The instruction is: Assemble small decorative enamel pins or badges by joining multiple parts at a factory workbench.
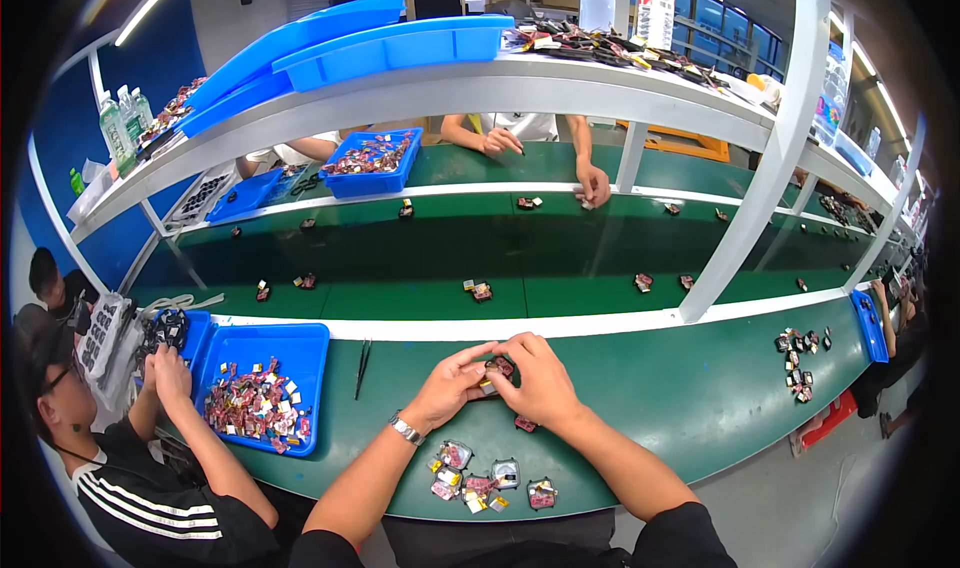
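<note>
Over the green bench (640, 378), my left hand (447, 386) and my right hand (540, 380) meet around a small dark case with a reddish circuit board (499, 368). Fingers of both hands are closed on it and partly cover it. My left wrist wears a metal watch. Under my right hand another small case with a red board (525, 424) lies on the bench. Closer to me rests a cluster of similar cases (480, 486), some clear or grey, with red boards and yellow-white blocks. Black tweezers (363, 370) lie left of my hands.
A blue tray (322, 368) of red boards stands at the left, beside a seated co-worker (150, 488). Beyond the white rail, spaced parts lie on a dark green conveyor (400, 258). A shelf post (765, 148) rises at the right. More black parts (797, 360) lie far right.
</note>
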Action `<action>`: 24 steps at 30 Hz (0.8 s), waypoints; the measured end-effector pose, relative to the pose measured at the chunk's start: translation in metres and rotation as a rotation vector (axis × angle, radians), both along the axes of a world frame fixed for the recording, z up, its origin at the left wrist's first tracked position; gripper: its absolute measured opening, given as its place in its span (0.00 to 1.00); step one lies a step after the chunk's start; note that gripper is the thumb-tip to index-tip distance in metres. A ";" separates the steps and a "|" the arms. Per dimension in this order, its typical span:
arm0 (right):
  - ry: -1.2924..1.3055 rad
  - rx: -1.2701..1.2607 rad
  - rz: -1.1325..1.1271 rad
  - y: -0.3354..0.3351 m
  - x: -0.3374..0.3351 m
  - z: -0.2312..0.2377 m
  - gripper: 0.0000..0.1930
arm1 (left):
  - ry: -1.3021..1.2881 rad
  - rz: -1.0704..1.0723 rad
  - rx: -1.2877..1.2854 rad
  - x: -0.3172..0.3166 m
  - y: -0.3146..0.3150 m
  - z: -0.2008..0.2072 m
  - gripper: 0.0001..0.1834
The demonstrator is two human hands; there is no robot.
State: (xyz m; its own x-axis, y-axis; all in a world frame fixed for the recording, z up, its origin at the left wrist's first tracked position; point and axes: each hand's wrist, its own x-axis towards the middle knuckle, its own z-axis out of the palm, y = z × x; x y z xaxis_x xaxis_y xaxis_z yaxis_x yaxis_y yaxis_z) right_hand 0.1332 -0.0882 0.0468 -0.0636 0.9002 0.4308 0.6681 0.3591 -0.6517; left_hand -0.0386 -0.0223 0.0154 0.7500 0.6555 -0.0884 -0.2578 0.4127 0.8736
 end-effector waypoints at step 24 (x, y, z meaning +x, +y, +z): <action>-0.247 0.223 0.021 0.006 0.003 -0.021 0.12 | 0.064 0.142 0.094 0.004 0.000 -0.015 0.20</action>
